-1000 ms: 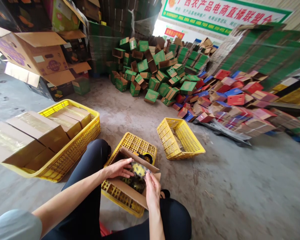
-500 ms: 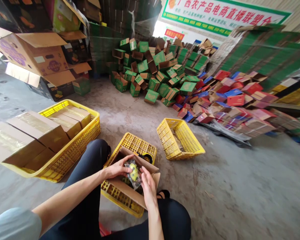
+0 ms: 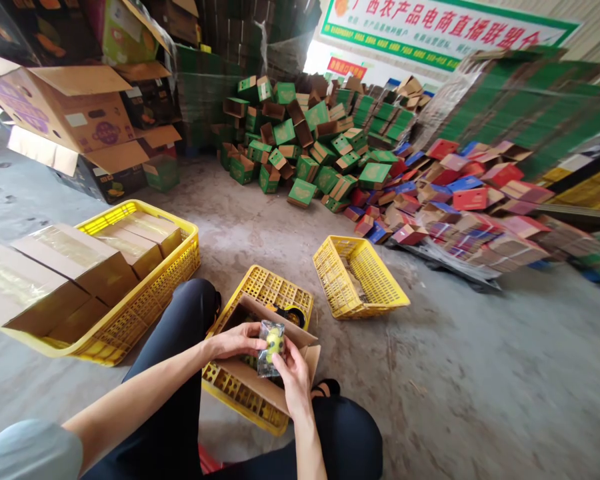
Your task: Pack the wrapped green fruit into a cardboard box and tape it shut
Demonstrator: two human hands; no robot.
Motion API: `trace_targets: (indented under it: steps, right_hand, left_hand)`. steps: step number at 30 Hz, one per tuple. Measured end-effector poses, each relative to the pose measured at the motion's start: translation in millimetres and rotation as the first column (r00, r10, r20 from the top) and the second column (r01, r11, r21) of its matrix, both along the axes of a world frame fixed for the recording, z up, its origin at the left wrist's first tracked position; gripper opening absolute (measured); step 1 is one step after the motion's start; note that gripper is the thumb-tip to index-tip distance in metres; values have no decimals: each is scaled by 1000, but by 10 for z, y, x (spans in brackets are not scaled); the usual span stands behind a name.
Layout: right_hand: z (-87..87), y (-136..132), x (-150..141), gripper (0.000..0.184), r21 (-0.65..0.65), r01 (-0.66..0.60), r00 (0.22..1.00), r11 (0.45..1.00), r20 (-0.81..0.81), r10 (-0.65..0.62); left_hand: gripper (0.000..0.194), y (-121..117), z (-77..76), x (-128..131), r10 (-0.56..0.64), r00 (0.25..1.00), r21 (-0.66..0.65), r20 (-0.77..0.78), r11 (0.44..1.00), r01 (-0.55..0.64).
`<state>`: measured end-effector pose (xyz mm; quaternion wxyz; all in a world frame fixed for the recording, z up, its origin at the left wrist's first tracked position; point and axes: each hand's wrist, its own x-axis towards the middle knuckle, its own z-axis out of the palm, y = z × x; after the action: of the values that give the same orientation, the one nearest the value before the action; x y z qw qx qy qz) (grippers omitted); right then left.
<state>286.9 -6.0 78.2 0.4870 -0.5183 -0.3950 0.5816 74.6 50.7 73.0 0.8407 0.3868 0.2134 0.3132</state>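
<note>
Both hands hold a small clear plastic bag with yellow-green fruit point(image 3: 271, 343) just above an open cardboard box point(image 3: 300, 341). My left hand point(image 3: 235, 344) pinches the bag's left side. My right hand point(image 3: 293, 373) grips it from below and the right. The box rests on an upturned yellow crate point(image 3: 270, 290) between my knees, and dark contents lie inside it under the bag. A roll of tape point(image 3: 290, 315) sits behind the box on the crate.
A yellow crate point(image 3: 145, 303) at the left holds sealed cardboard boxes point(image 3: 75, 257). A tilted yellow basket point(image 3: 360, 277) lies on the concrete floor ahead. Green boxes point(image 3: 300, 150) and red and blue boxes point(image 3: 460, 200) are heaped behind. Large cartons point(image 3: 65, 110) stack at far left.
The bag has come up out of the box and been turned upright between both hands. My right hand shifted slightly left and up.
</note>
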Motion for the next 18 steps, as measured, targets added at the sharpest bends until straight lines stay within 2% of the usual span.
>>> trace_targets:
  steps: [2, 7, 14, 18]
  right_hand:
    - [-32, 14, 8, 70, 16, 17, 1000, 1000, 23, -18]
    - [-45, 78, 25, 61, 62, 48, 990, 997, 133, -56]
    - [-32, 67, 79, 51, 66, 80, 972, 995, 214, -92]
    - [-49, 52, 99, 48, 66, 190, 963, 980, 184, -199]
  left_hand:
    - [57, -21, 20, 12, -40, 999, -6, 1, 999, 40]
    - [55, -42, -37, 35, 9, 998, -31, -61, 999, -11]
    - [54, -81, -116, 51, -88, 996, -25, -8, 996, 88]
    - [59, -85, -65, 46, -86, 995, 3, -46, 996, 87]
